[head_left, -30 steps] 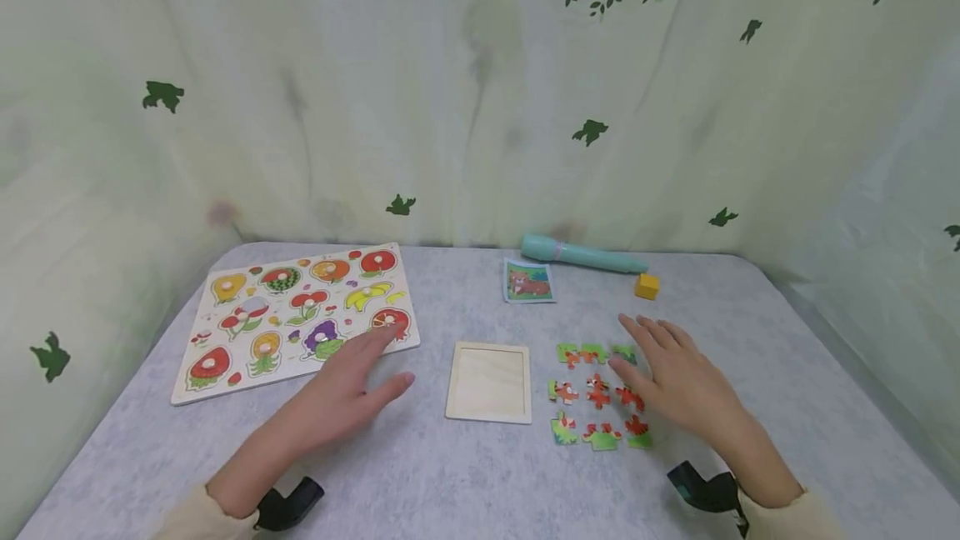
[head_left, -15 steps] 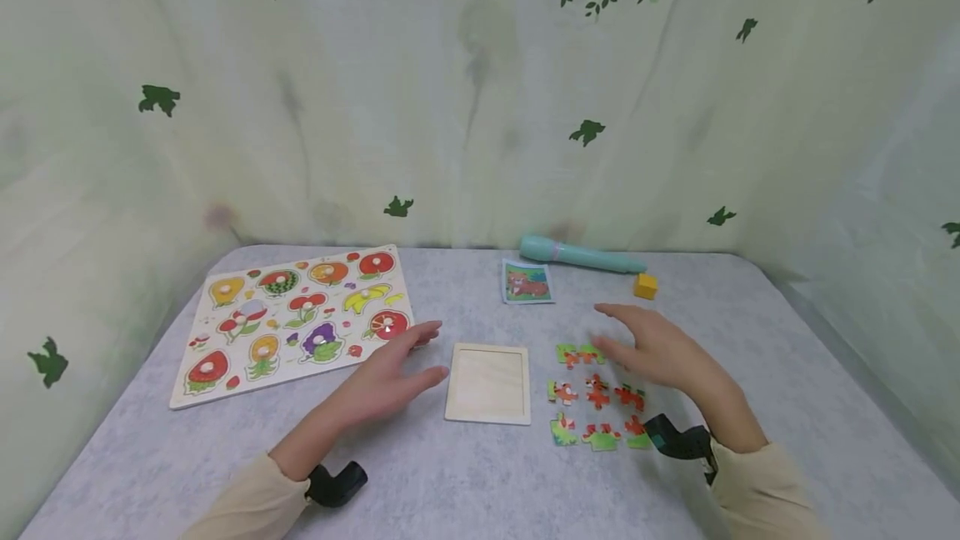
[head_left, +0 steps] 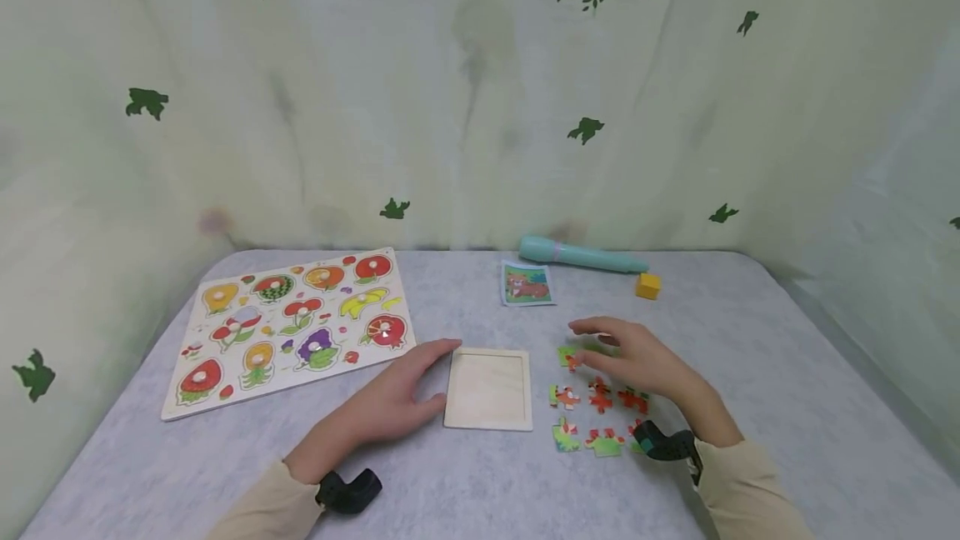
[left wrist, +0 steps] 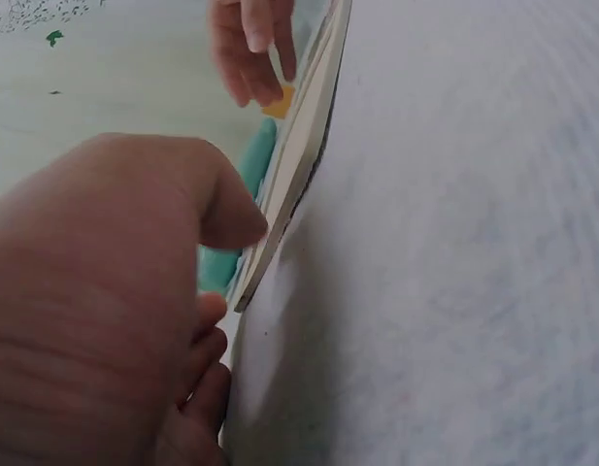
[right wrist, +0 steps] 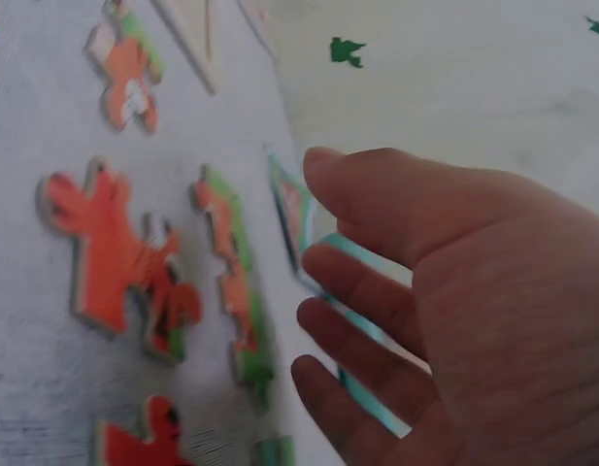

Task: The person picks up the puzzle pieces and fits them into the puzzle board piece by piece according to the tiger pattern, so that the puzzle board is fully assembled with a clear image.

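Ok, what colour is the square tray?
The tray is pale beige; head view shows it best.

Square wooden tray (head_left: 488, 391) — flat, orange-and-green puzzle pieces (head_left: 600, 397) — loose, spread beside it

The left fingers (left wrist: 211, 390) hover beside a pale tray (left wrist: 299, 155).

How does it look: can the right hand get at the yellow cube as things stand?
Probably yes: the right hand looks empty, its fingers relaxed, and nothing shows between it and the cube in the head view.
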A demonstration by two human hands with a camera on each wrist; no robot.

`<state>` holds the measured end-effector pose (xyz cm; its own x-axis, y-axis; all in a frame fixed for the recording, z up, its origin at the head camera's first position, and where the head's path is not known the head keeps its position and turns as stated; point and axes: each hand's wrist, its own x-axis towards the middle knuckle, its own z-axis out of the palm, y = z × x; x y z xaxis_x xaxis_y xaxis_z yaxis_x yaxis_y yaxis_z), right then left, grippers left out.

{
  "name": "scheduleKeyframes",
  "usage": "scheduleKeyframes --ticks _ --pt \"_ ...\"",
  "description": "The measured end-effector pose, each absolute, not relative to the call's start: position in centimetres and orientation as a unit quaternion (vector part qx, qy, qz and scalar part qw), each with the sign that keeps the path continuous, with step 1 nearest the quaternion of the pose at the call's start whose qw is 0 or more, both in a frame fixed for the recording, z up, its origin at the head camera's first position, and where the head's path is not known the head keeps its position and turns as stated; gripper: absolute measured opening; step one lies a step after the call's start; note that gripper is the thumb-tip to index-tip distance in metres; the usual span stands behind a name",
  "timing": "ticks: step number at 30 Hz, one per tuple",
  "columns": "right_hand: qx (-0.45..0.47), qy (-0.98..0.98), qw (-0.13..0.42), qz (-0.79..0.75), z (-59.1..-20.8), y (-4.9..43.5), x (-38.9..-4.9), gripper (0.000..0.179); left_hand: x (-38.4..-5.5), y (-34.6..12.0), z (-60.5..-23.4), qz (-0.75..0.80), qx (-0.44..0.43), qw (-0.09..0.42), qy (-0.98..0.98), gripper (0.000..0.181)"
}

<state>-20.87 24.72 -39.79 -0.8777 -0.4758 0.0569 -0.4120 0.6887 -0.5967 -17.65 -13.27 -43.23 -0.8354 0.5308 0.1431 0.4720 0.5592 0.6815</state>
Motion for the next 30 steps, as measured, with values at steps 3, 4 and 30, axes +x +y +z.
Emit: scheduleKeyframes --ticks 3,4,30 --pt "-0.238 0.916 0.048 -0.319 -40.5 24.8 -21.2 0.047 -17.6 -13.4 -43.4 0.352 0.312 0.031 0.882 0.067" --pt "-0.237 0.917 0.048 -0.317 -40.7 24.8 -21.2 0.047 -17.5 -13.4 -43.4 0.347 0.314 0.032 0.883 0.067" --pt "-0.272 0.925 0.013 -0.265 -42.3 24.6 -21.1 0.041 -17.2 -12.9 -43.8 0.28 0.316 0.032 0.906 0.069"
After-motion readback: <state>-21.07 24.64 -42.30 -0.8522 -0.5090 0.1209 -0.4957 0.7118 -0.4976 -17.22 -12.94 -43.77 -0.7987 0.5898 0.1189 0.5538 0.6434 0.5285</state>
